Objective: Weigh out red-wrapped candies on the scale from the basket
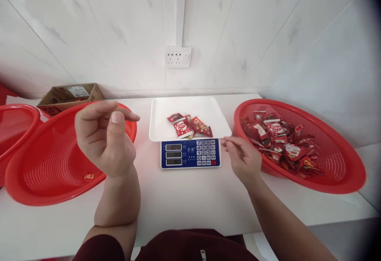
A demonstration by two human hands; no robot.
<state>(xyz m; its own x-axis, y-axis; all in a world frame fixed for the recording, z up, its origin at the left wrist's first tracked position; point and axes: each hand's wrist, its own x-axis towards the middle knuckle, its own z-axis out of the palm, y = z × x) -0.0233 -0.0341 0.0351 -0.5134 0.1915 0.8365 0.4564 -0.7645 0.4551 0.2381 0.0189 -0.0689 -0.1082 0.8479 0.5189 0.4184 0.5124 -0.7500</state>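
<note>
We record a white worktop (184,197) set against a tiled wall. On its right stands the largest item, a red mesh basket (333,173), holding a loose heap of red snack packets (276,138) piled toward its left half. On the left a second red basket (44,173) sits tilted, its mouth toward us, with only a small yellowish scrap near its lower wall; a third red basket (14,126) lies partly behind it at the edge of view. A brown cardboard box (71,94) stands behind these, its contents hidden.

In the centre a scale (190,153) faces us, keypad and displays forward, with its white tray (160,122) running left to right. A few packets (190,126) lie on the tray's front middle, pointing in mixed directions.

Our left hand (104,138) is raised before the tilted basket, fingers curled, thumb against forefinger, nothing visible between them. Our right hand (242,157) hovers just beside the tray's front right corner, fingers loosely pinched; we cannot tell whether it holds anything.
</note>
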